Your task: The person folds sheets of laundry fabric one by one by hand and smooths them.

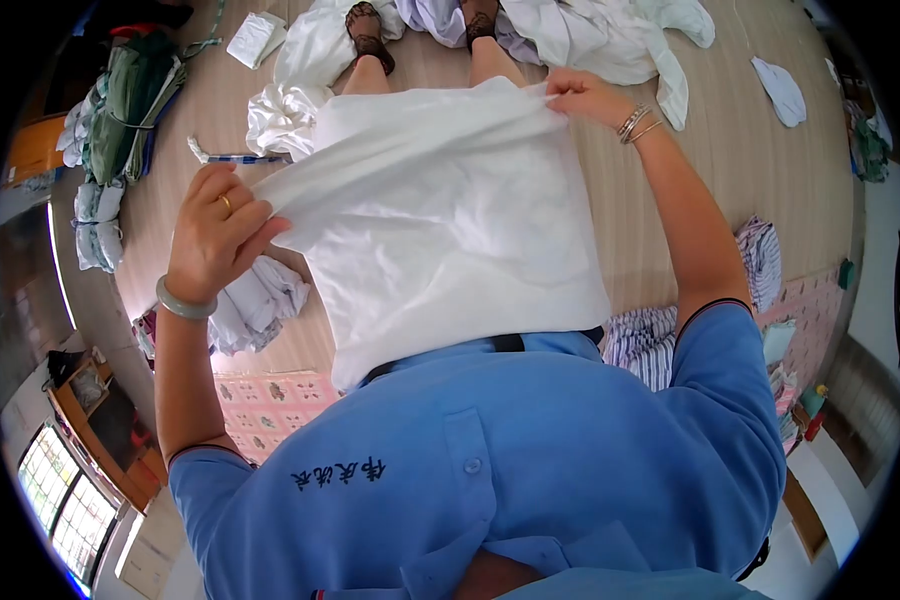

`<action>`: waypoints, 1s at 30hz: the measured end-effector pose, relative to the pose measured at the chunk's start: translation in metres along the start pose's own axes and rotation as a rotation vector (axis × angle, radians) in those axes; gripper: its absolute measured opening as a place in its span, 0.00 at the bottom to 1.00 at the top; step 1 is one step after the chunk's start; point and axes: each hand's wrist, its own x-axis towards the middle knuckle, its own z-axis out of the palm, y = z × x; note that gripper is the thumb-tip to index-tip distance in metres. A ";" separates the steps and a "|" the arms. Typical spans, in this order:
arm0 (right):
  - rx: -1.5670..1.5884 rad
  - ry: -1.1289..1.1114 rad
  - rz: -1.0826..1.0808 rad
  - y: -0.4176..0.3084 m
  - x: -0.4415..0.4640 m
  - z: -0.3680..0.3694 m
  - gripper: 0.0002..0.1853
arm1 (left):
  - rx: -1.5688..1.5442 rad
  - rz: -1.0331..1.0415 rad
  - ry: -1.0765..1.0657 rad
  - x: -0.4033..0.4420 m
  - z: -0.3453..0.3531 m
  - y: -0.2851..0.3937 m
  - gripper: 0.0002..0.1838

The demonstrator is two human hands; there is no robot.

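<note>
A white cloth (450, 230) lies spread over my lap and thighs. Its far edge is drawn taut at a slant between my two hands. My left hand (220, 225), wearing a ring and a bangle, is closed on the left corner of that edge. At the upper right, my right hand (585, 98) pinches the other end, fingers pressed together. Creases run across the fabric from one hand to the other. Whether it is a pillowcase or a garment I cannot tell.
Loose white fabric (590, 45) is heaped around my feet. Folded white clothes (260, 305) sit at my left. Striped clothes (640, 340) lie at my right, with a pink patterned mat (270, 405) under me. Green bundles (130, 105) and tied white bundles (98, 225) stand farther left.
</note>
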 end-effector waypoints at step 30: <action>-0.402 1.090 -0.853 -0.371 -0.201 -0.162 0.13 | 0.588 -0.191 0.797 0.137 -0.363 -0.001 0.23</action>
